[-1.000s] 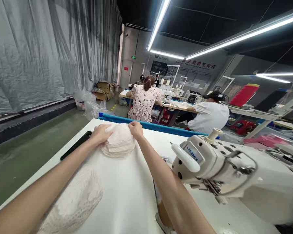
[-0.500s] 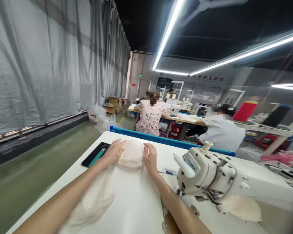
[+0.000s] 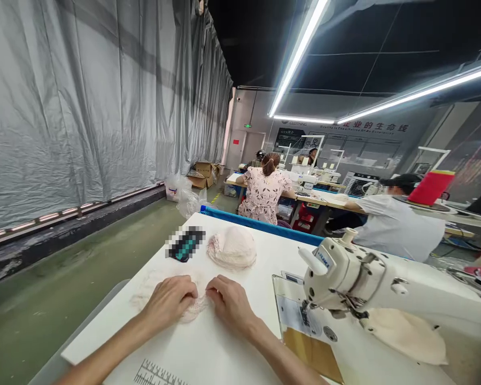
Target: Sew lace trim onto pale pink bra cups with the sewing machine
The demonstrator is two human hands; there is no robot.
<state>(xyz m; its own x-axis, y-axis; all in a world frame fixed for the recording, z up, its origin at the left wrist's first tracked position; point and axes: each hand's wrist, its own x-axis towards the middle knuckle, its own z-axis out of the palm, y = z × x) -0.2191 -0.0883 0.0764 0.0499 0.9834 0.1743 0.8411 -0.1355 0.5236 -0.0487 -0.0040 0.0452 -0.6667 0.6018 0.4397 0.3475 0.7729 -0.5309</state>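
My left hand (image 3: 169, 302) and my right hand (image 3: 229, 301) rest side by side on a flat pile of pale pink lace pieces (image 3: 148, 287) near the front of the white table (image 3: 240, 342). The fingers of both curl down into the lace between them, gripping it. A second stack of pink lace cups (image 3: 232, 249) sits farther back on the table, untouched. A dark phone (image 3: 185, 244) lies to the left of that stack.
A white sewing machine (image 3: 356, 275) stands on the right, with a pale pink piece (image 3: 404, 329) under its arm. A blue bar (image 3: 260, 224) edges the table's far side. Two people sit at tables beyond. Grey curtain and green floor lie left.
Both hands have left the far stack of lace cups and pulled back to the nearer lace pile, where they now grip it. The camera view has shifted too.
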